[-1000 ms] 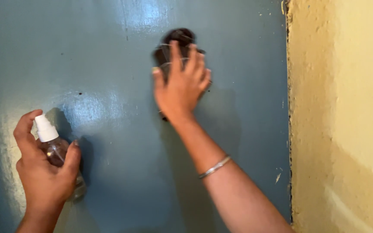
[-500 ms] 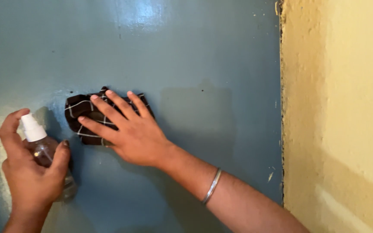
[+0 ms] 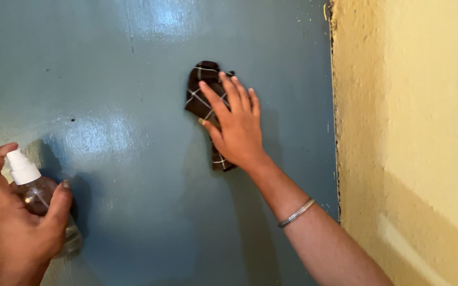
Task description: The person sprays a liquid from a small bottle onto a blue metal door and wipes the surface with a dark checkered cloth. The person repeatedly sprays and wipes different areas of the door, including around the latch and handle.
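Note:
My right hand (image 3: 234, 124) presses flat on a dark checked cloth (image 3: 201, 90) against a glossy blue-grey painted surface (image 3: 133, 132), near its upper middle. The cloth sticks out above my fingers and a corner shows below my palm. A thin metal bangle (image 3: 296, 213) sits on that forearm. At the lower left, my left hand (image 3: 17, 228) grips a small clear spray bottle (image 3: 38, 193) with a white nozzle (image 3: 21, 167), forefinger curled over the top, close to the surface.
A rough yellow wall (image 3: 414, 132) borders the blue surface along a vertical edge on the right. Light glare patches show on the paint at top centre and left of middle. A few small dark specks dot the paint.
My right hand slid the cloth from the upper middle to the left beside the bottle, then back right and up to the middle. The left hand with the bottle barely moved.

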